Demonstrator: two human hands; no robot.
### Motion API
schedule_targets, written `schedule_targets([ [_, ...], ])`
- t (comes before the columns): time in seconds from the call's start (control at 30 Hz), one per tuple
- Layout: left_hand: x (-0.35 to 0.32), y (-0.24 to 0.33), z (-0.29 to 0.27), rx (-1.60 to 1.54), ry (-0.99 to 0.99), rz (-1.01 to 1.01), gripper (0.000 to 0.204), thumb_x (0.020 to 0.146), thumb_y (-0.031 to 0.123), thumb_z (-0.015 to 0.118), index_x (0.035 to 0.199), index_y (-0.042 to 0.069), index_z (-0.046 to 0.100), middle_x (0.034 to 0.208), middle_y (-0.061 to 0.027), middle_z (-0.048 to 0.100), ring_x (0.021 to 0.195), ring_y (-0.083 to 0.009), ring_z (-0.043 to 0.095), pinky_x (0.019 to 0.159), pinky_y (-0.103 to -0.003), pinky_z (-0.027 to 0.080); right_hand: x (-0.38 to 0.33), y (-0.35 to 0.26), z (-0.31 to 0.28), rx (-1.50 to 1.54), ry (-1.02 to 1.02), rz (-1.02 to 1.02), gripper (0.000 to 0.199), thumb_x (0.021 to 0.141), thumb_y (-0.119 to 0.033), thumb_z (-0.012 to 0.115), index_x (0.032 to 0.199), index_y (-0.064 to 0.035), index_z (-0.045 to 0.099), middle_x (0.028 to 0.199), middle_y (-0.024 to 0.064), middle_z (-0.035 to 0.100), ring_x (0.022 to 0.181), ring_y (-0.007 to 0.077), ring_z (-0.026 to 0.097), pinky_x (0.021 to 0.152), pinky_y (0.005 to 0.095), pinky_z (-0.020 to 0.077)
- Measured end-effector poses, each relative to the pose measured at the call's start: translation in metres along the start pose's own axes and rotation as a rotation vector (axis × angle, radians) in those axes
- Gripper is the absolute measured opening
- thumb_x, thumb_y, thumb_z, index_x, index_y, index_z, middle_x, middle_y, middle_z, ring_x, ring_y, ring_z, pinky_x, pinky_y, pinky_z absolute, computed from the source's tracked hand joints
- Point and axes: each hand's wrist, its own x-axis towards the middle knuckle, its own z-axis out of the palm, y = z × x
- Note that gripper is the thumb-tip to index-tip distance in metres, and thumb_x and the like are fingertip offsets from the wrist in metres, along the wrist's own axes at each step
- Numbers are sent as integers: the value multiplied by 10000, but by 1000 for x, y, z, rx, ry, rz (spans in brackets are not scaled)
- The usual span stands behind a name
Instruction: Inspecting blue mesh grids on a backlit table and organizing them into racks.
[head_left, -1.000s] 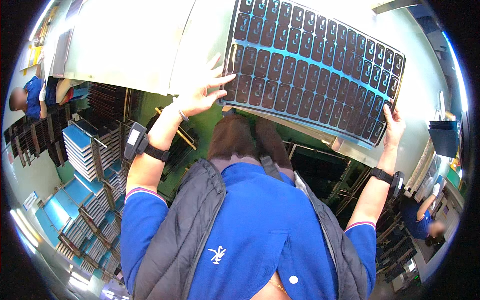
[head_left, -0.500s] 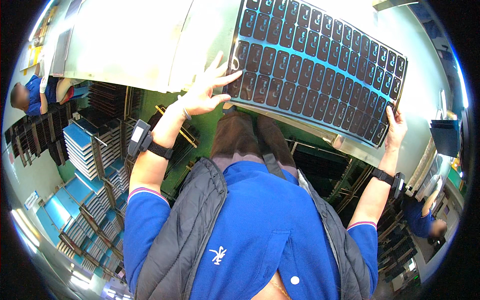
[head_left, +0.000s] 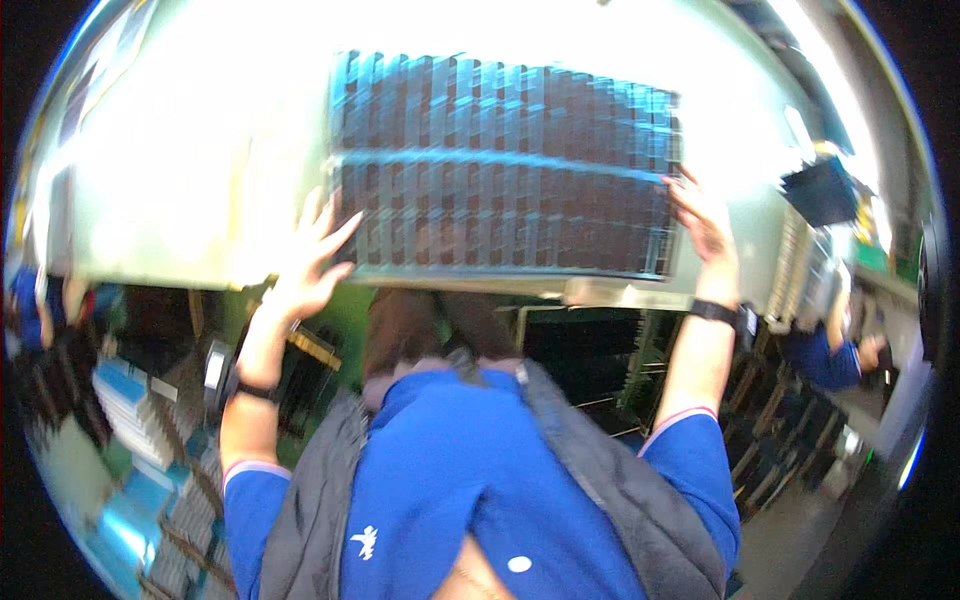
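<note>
A flat rectangular panel (head_left: 500, 215) lies level in front of me, over the bright worktable (head_left: 215, 200). It carries rows of dark rounded rectangles on a shiny blue ground, smeared by motion now. My left hand (head_left: 305, 262) is at the panel's near left corner with fingers spread and nothing gripped; the index fingertip reaches its edge. On the opposite side, my right hand (head_left: 706, 222) has its fingers at the right edge and holds the panel there. Blur hides exactly how the right fingertips sit.
Below the table's near edge stands a dark slotted rack (head_left: 580, 355). Blue-and-white stacked sheets (head_left: 140, 415) fill shelving at left. A small dark blue plate (head_left: 820, 190) is upright at right. One person (head_left: 40, 305) works far left, another (head_left: 830, 350) far right.
The panel has shifted left in view and turned from a slant to nearly square with me. Both hands moved left with it; the right hand is now farther up its right edge.
</note>
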Motion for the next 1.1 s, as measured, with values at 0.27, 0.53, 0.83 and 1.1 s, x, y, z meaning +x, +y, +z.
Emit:
schedule_targets([
  [0.27, 8, 14, -3, -4, -47, -24, 745, 643, -25, 678, 1340, 131, 464, 1464, -206, 259, 1390, -356, 137, 1115, -470, 75, 105, -10, 3, -1336, 465, -558, 341, 848, -275, 573, 1147, -115, 608, 967, 112, 637, 883, 254, 587, 801, 380, 460],
  [0.53, 9, 17, -7, 10, -68, -34, 756, 635, 0, 689, 1343, 127, 458, 1471, -187, 256, 1406, -337, 77, 1113, -507, -19, 114, -2, 11, -1189, 490, -474, 331, 867, -220, 534, 1175, -122, 602, 1138, 136, 611, 1062, 301, 563, 944, 388, 412],
  [0.83, 5, 26, -4, 48, 41, -66, 797, 654, 7, 671, 1389, 141, 392, 1498, -208, 150, 1403, -356, 70, 1116, -499, 5, 118, -5, 21, -1265, 478, -500, 377, 858, -261, 525, 1186, -85, 581, 1193, 163, 570, 1111, 338, 521, 969, 435, 386],
  [1.1, 83, 78, 2, 423, -14, 175, 561, 872, 238, 539, 1380, 94, 348, 1448, -192, 274, 1344, -319, 272, 1084, -507, 192, 126, 29, 46, -1327, 762, -606, 390, 876, -283, 489, 1167, -34, 564, 1191, 180, 511, 1116, 332, 442, 969, 430, 346],
])
